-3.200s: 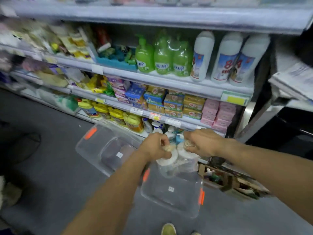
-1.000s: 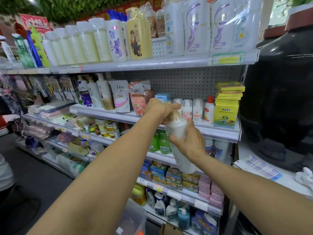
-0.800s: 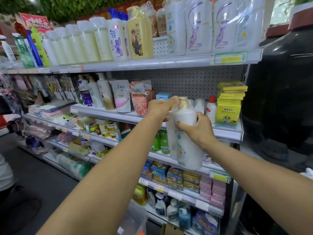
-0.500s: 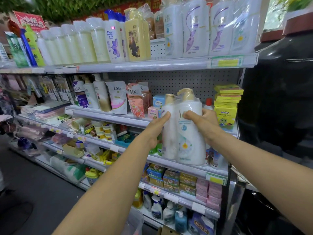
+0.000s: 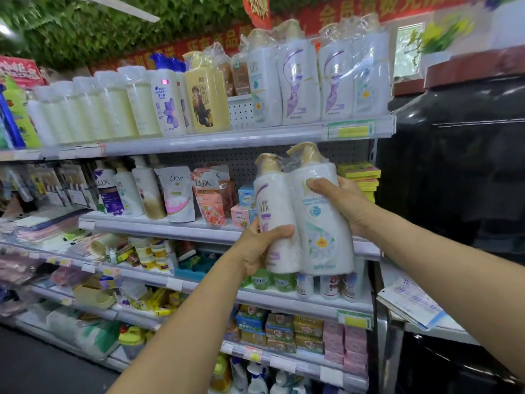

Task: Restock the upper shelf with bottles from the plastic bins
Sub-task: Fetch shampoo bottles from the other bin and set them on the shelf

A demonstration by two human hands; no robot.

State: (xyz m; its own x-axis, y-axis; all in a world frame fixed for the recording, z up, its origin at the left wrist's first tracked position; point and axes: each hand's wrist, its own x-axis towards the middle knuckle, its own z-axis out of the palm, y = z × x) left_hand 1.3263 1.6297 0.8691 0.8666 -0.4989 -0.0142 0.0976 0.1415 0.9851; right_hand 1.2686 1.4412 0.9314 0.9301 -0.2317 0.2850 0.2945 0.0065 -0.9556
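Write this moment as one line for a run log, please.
phase: lifting | held: wrapped bottle pair | left hand: grips | right hand: grips | target: top shelf, not reached

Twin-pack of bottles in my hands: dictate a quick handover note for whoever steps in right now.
Left hand grips the twin-pack of shampoo bottles low on its left side; right hand grips its upper right side.
The pack is held in the air in front of the middle shelf, below the top shelf.
Done: pack lifted to shelf height.
Left: raise it and set it on the top shelf, possibly in the gap by the yellow bottle, then fetch more.
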